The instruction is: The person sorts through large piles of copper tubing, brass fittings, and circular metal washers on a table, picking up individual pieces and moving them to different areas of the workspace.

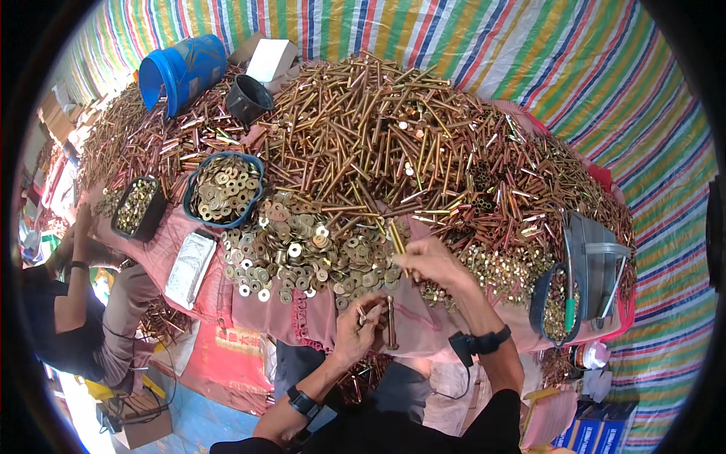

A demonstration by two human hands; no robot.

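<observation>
Just in front of the washer pile, my left hand (357,331) has its fingers curled in. A long bolt (391,321) stands at its fingertips, head down, and a smaller metal piece shows between the fingers. To the right and a little farther off, my right hand (432,261) pinches a gold-coloured metal rod (396,237), perhaps more than one, at the edge of the heap. Loose washers (318,253) lie left of that hand, and small nuts (503,272) lie to its right. Behind both hands rises a big heap of long bolts and rods (370,136).
A blue-rimmed tub of washers (259,204), a dark tub of nuts (138,236) and a silver packet (190,268) stand left. Another nut tub (538,318) and a grey container (590,257) are right. A blue bucket (178,76) lies behind. A co-worker (68,303) sits far left.
</observation>
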